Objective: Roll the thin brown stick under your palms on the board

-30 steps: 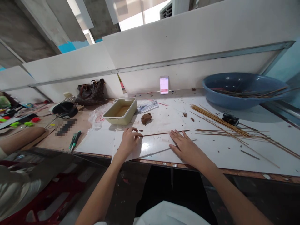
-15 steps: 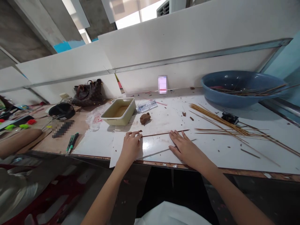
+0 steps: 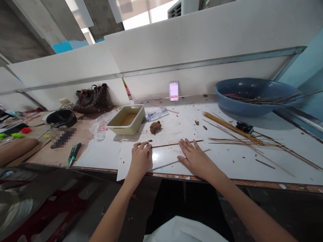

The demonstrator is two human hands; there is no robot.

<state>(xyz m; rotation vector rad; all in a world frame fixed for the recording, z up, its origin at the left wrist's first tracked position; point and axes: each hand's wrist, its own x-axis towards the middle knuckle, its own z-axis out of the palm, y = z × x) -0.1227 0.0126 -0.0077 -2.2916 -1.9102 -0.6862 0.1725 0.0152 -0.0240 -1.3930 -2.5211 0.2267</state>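
Observation:
My left hand (image 3: 140, 157) rests on the white board (image 3: 166, 158), fingers curled at the left end of a thin brown-coated stick (image 3: 176, 144). My right hand (image 3: 195, 158) lies flat and open on the board, fingertips touching the same stick near its right part. A second thin stick (image 3: 166, 163) lies between the hands, closer to the table edge. A lump of brown paste (image 3: 155, 126) sits behind the stick.
A cream tray (image 3: 127, 118) stands left of the lump. Loose bamboo sticks (image 3: 239, 132) spread to the right, near a blue basin (image 3: 254, 96) holding more sticks. A phone (image 3: 174, 90) leans on the wall. A handbag (image 3: 91, 98) and pens (image 3: 73, 154) lie left; another person's arm (image 3: 15, 149) is far left.
Both hands have stayed at the stick, sliding slightly toward me; the view shifted a little to the right. The left hand's fingers have curled closer over the stick's end.

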